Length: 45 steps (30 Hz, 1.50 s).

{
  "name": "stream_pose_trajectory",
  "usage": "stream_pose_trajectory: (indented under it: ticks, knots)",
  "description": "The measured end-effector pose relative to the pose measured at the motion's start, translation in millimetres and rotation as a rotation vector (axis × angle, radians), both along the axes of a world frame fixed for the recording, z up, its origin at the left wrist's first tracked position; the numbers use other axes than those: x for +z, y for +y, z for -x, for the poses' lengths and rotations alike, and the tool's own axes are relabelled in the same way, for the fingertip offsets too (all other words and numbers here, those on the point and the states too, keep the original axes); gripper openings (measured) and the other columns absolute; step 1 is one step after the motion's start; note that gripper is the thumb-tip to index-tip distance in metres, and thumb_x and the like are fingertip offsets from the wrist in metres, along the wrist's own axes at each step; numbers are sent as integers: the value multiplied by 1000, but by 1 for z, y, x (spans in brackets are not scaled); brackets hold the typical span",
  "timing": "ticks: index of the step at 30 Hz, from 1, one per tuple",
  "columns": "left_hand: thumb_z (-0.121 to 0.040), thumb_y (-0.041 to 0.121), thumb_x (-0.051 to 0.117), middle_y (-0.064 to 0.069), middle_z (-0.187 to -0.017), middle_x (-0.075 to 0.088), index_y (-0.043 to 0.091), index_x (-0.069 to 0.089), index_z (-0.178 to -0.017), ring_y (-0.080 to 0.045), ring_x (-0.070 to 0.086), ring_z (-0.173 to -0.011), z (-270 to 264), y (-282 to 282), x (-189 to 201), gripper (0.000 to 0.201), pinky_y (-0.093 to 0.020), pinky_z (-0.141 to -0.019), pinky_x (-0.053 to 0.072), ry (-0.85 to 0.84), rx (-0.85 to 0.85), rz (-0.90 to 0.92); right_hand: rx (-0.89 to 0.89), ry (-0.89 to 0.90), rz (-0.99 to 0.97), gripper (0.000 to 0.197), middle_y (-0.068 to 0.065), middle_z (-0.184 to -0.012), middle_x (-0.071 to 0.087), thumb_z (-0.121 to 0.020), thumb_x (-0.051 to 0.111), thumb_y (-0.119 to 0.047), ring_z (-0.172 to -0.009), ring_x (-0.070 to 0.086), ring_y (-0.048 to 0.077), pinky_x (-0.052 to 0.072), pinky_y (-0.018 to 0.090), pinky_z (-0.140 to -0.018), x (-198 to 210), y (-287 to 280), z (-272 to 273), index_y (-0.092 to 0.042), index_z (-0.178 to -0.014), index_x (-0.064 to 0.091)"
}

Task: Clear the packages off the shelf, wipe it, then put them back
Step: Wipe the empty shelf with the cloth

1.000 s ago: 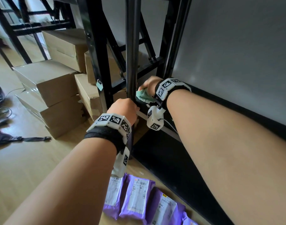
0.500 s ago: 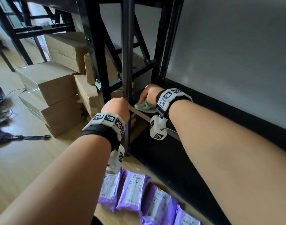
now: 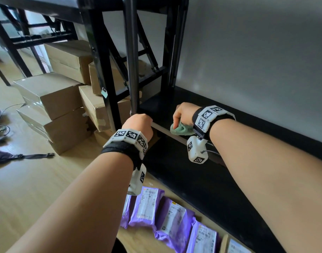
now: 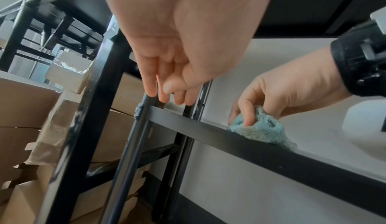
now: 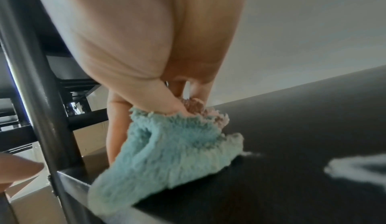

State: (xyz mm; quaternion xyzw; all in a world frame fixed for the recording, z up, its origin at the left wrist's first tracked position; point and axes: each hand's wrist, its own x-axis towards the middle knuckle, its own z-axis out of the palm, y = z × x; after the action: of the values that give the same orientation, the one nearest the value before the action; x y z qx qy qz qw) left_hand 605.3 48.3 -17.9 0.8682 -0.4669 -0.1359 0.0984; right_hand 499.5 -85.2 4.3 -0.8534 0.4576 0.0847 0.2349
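Observation:
My right hand (image 3: pixel 184 115) grips a bunched teal cloth (image 3: pixel 180 129) and presses it on the front edge of the black shelf (image 3: pixel 167 105). The right wrist view shows the cloth (image 5: pixel 167 153) hanging over that edge, with a pale wet smear on the shelf surface (image 5: pixel 313 128) beside it. To the left of the cloth, my left hand (image 3: pixel 138 125) sits at the shelf's front corner by the upright post (image 3: pixel 132 61). Its straight fingers (image 4: pixel 173 98) rest on the front rail (image 4: pixel 188 120). Several purple packages (image 3: pixel 147 207) lie on the floor below.
Stacked cardboard boxes (image 3: pixel 52 95) stand on the wooden floor left of the rack. A lower black shelf (image 3: pixel 193 179) runs under my arms. A black strap (image 3: pixel 28 156) lies on the floor at the left. A grey wall (image 3: pixel 247 61) backs the shelf.
My right hand has drawn the cloth rightward along the shelf's front edge, away from the post. The left hand has stayed at the corner.

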Motion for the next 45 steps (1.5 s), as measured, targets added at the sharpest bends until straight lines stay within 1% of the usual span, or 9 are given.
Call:
stream_pose_trajectory:
  ticks: [4, 8, 12, 17, 21, 27, 34, 41, 45]
  knots:
    - [-89, 2, 47, -7, -129, 57, 22, 56, -132, -28, 56, -117, 10, -7, -4, 48, -33, -90, 48, -47, -55, 36, 31, -89, 47, 19, -3, -97, 66, -86, 64, -4, -83, 62, 13, 46, 17, -61, 15, 0, 14, -12, -97, 78]
    - [-90, 9, 51, -8, -119, 62, 16, 63, -124, -30, 61, -108, 13, -20, -12, 36, -34, -84, 51, -80, -60, 18, -156, -222, 86, 23, 2, -118, 68, -88, 65, -14, -106, 64, 20, 51, 28, -92, 22, -23, -1, -18, -109, 75]
    - [-91, 10, 51, -7, -112, 63, 17, 66, -118, -29, 62, -100, 9, -27, -18, 32, -31, -73, 48, -100, -61, 9, -244, -182, 5, 27, 5, -121, 66, -93, 62, -23, -98, 59, 19, 45, 29, -95, 1, -43, -17, -16, -118, 70]
    - [-89, 10, 54, -6, -105, 64, 18, 69, -113, -29, 63, -92, 7, -30, -18, 30, -33, -72, 52, -100, -52, 31, -250, -127, -7, 21, 3, -96, 64, -89, 67, -28, -101, 63, 25, 48, 30, -92, -10, -44, -23, -14, -103, 73]
    - [-87, 7, 53, -7, -100, 64, 13, 70, -107, -29, 63, -90, 12, -30, -14, 27, -34, -71, 53, -102, -47, 34, -200, -62, -51, 23, -1, -70, 58, -85, 72, -31, -73, 59, 18, 46, 28, -73, -8, -37, -23, -15, -70, 64]
    - [-89, 7, 51, -9, -111, 64, 15, 65, -119, -29, 63, -101, 24, -22, -11, 35, -34, -75, 50, -104, -56, 16, -32, -46, 54, 24, 4, -124, 60, -88, 65, -17, -93, 56, 18, 45, 26, -78, -12, -15, -1, -18, -110, 74]
    - [-90, 6, 47, -11, -117, 63, 13, 61, -124, -30, 61, -108, 41, -17, -10, 38, -34, -78, 47, -113, -79, 13, 12, -48, 113, 13, 3, -123, 63, -89, 67, -12, -88, 62, 18, 53, 30, -75, -13, 0, 36, -21, -94, 75]
    - [-89, 11, 48, -7, -126, 59, 17, 58, -129, -27, 57, -116, 71, -15, -7, 41, -36, -93, 48, -88, -145, -14, 73, -63, 156, 45, -2, -126, 60, -92, 47, 4, -102, 61, 21, 52, 28, -80, -11, 16, 79, -28, -105, 76]
    - [-87, 10, 48, -7, -121, 62, 16, 60, -124, -27, 59, -111, 83, -17, -6, 39, -37, -89, 51, -73, -190, -18, -142, -369, 95, 32, -3, -114, 70, -91, 54, -9, -96, 64, 18, 50, 25, -81, -8, 7, 89, -28, -102, 77]
